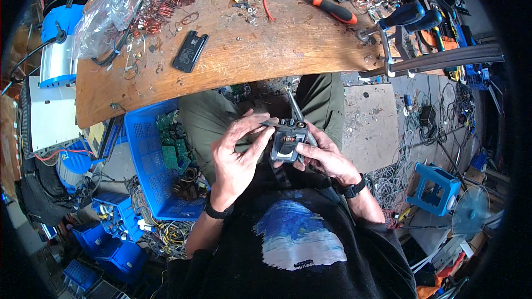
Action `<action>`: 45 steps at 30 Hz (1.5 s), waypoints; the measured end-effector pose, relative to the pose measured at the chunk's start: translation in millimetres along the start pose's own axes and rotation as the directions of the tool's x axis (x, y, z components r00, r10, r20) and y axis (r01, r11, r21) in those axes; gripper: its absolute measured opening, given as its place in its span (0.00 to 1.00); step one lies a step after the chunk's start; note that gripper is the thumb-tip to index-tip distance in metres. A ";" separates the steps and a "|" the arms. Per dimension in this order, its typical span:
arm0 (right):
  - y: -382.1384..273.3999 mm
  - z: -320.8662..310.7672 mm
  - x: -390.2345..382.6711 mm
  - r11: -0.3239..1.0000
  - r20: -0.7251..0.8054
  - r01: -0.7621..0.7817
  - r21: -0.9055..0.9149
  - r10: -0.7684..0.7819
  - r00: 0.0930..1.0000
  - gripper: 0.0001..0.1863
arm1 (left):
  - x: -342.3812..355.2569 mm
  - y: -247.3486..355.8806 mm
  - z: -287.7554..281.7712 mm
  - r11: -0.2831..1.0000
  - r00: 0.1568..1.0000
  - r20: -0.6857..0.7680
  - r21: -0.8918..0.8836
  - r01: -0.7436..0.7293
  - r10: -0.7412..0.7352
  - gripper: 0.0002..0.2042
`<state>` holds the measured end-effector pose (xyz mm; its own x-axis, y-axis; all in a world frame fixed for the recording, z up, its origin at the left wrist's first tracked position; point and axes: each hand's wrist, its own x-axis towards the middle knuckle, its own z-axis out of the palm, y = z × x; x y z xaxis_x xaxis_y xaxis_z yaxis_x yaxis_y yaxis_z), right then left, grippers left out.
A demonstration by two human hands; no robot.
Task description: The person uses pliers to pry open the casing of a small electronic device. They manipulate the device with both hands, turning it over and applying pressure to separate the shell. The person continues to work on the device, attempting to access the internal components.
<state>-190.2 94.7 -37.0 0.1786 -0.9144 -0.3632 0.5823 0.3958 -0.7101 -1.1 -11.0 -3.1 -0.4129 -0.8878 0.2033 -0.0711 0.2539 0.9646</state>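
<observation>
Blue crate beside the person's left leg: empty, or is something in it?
Not empty: through the open top of the blue crate, green circuit boards show inside.

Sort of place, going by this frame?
Probably an electronics repair or salvage workshop: green circuit boards sit in a blue crate, copper wire is heaped on a wooden bench, and a red-and-black screwdriver lies there too.

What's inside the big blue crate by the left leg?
Inside the blue crate: green circuit boards piled up, plus darker bits nearer the body that I can't make out. Anything under the boards is covered; the left leg hides part of the right side.
</observation>
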 end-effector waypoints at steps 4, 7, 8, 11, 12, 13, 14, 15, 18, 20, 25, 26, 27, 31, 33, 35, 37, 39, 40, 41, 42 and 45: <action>-3.5 8.2 -0.6 0.996 -0.094 0.087 0.005 -0.086 0.992 0.28 | -5.1 -0.2 0.4 0.998 0.995 0.083 0.004 -0.062 0.062 0.17; -2.6 3.8 0.6 0.995 -0.085 0.099 0.022 -0.097 0.992 0.28 | -10.6 -4.1 0.7 0.998 0.986 0.151 -0.007 -0.063 0.063 0.19; -4.7 3.6 0.2 0.995 -0.078 0.093 0.025 -0.091 0.993 0.29 | -11.0 -5.5 2.6 0.998 0.989 0.140 -0.038 -0.047 0.052 0.19; -0.9 0.2 -1.0 0.996 -0.077 0.077 0.035 -0.074 0.994 0.31 | -11.7 -7.4 7.4 0.996 0.991 0.131 -0.088 -0.020 0.032 0.21; 0.2 0.1 -1.0 0.997 -0.082 0.073 0.038 -0.069 0.994 0.31 | -11.2 -7.6 7.8 0.997 0.988 0.149 -0.080 -0.023 0.035 0.21; -0.7 1.8 -1.6 0.997 -0.098 0.054 0.052 -0.049 0.994 0.32 | -11.0 -7.8 8.2 0.997 0.985 0.168 -0.072 -0.026 0.038 0.22; -3.5 5.5 -2.1 0.997 -0.113 0.036 0.067 -0.029 0.993 0.32 | -11.8 -8.5 8.9 0.997 0.986 0.161 -0.073 -0.028 0.039 0.22; -5.2 7.9 -2.7 0.997 -0.129 0.019 0.081 -0.009 0.992 0.32 | -13.2 -9.8 9.8 0.997 0.987 0.155 -0.076 -0.029 0.041 0.22; 0.8 0.8 -1.4 0.995 -0.073 0.049 0.082 -0.043 0.996 0.33 | -17.1 -12.7 8.3 0.995 0.983 0.182 -0.101 0.020 -0.002 0.25; 0.0 1.5 -2.0 0.995 -0.078 0.055 0.078 -0.049 0.996 0.32 | -17.6 -14.1 8.0 0.993 0.981 0.196 -0.112 0.022 0.000 0.27; -0.6 3.1 -0.1 0.993 -0.062 0.120 0.015 -0.118 0.991 0.31 | -18.4 -19.5 8.2 0.994 0.981 0.182 -0.096 -0.051 0.068 0.27; -1.0 2.5 0.2 0.993 -0.060 0.113 0.019 -0.112 0.992 0.31 | -18.2 -19.4 8.4 0.994 0.980 0.190 -0.099 -0.047 0.065 0.27; -1.2 2.1 0.2 0.994 -0.057 0.106 0.023 -0.104 0.993 0.30 | -17.6 -19.2 8.6 0.994 0.979 0.197 -0.102 -0.042 0.061 0.27; -5.4 6.1 -2.8 0.995 -0.091 0.032 0.097 -0.023 0.996 0.29 | -15.5 -15.9 8.4 0.996 0.975 0.218 -0.091 -0.027 0.046 0.25; -8.8 10.9 -3.2 0.991 -0.095 0.027 0.130 -0.014 0.995 0.29 | -15.4 -16.4 8.5 0.993 0.974 0.221 -0.118 -0.029 0.054 0.24; -0.8 0.5 -2.7 0.993 -0.070 0.024 0.117 -0.016 0.997 0.29 | -15.2 -15.6 9.2 0.990 0.976 0.211 -0.140 -0.019 0.048 0.23; -0.5 -0.5 -2.4 0.989 -0.046 0.021 0.148 -0.014 0.999 0.28 | -15.2 -12.8 10.6 0.988 0.982 0.185 -0.154 0.005 0.024 0.21; -4.3 3.6 -3.8 0.975 -0.025 0.020 0.222 -0.015 1.000 0.28 | -15.6 -12.7 10.5 0.990 0.983 0.177 -0.142 -0.016 0.041 0.21; -0.4 -0.6 -4.0 0.967 -0.002 0.014 0.253 -0.014 1.000 0.27 | -15.8 -12.6 10.6 0.990 0.983 0.174 -0.136 -0.027 0.051 0.21; 7.1 -8.6 -4.3 0.959 0.022 0.007 0.284 -0.014 1.000 0.27 | -16.0 -12.1 10.4 0.992 0.983 0.178 -0.128 -0.021 0.044 0.21; 10.3 -12.4 -4.0 0.950 0.044 0.000 0.313 -0.015 0.999 0.26 | -16.0 -11.6 10.2 0.992 0.983 0.182 -0.121 -0.016 0.038 0.22; 12.8 -16.7 -4.3 0.914 0.098 -0.033 0.404 -0.007 0.995 0.24 | -18.2 -11.7 9.5 0.994 0.983 0.184 -0.111 0.014 0.007 0.23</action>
<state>-196.8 105.0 -54.6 0.2513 -0.9210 -0.2977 0.8467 0.3582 -0.3934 -1.4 5.9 -19.6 -0.5737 -0.8000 0.1757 0.0241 0.1979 0.9799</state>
